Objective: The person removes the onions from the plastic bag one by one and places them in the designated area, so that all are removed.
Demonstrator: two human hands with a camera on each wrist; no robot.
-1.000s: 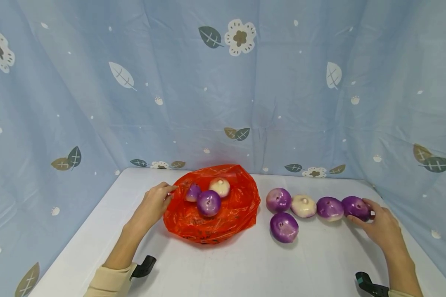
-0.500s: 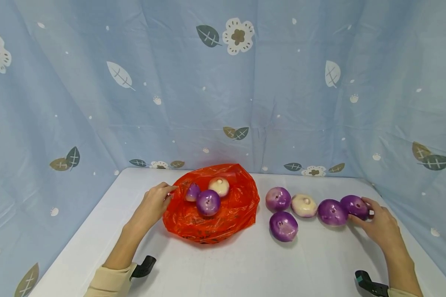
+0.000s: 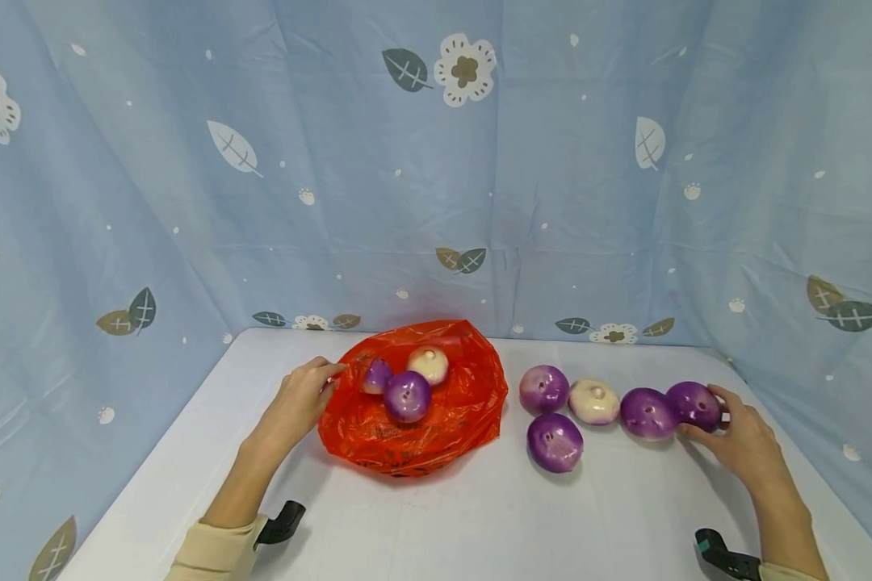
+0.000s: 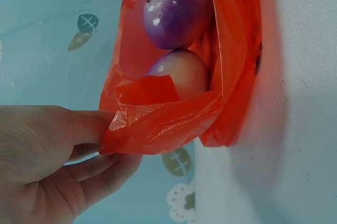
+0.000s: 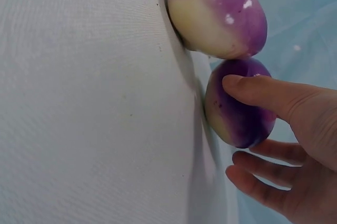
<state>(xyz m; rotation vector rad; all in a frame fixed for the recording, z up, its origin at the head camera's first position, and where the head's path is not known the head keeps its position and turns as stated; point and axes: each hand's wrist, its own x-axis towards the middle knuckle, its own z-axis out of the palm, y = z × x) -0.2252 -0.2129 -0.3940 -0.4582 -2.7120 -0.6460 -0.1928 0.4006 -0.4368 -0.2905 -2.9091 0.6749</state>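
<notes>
My left hand (image 3: 307, 402) pinches the left rim of a red plastic bag (image 3: 472, 403), which lies with its mouth spread wide. Inside it are two purple onions and one white onion (image 3: 429, 365); in the left wrist view a shiny purple onion (image 4: 181, 8) shows above a paler one. At the right end of a row of onions, my right hand (image 3: 752, 442) holds a dark purple onion (image 3: 693, 406) between thumb and fingers. The right wrist view shows the thumb pressed on this onion (image 5: 245, 121), whose far side is hidden. It touches the neighbouring purple onion (image 3: 648, 414).
Left along the row come a white onion (image 3: 593, 402) and a purple onion (image 3: 544, 390), with another purple onion (image 3: 555, 443) in front. All rest on a white table (image 3: 480, 524). A blue patterned curtain (image 3: 363, 161) hangs behind and at both sides.
The onion beside the held one has rolled, so its pale side no longer faces front. Both hands stay almost where they were, and the bag has not moved.
</notes>
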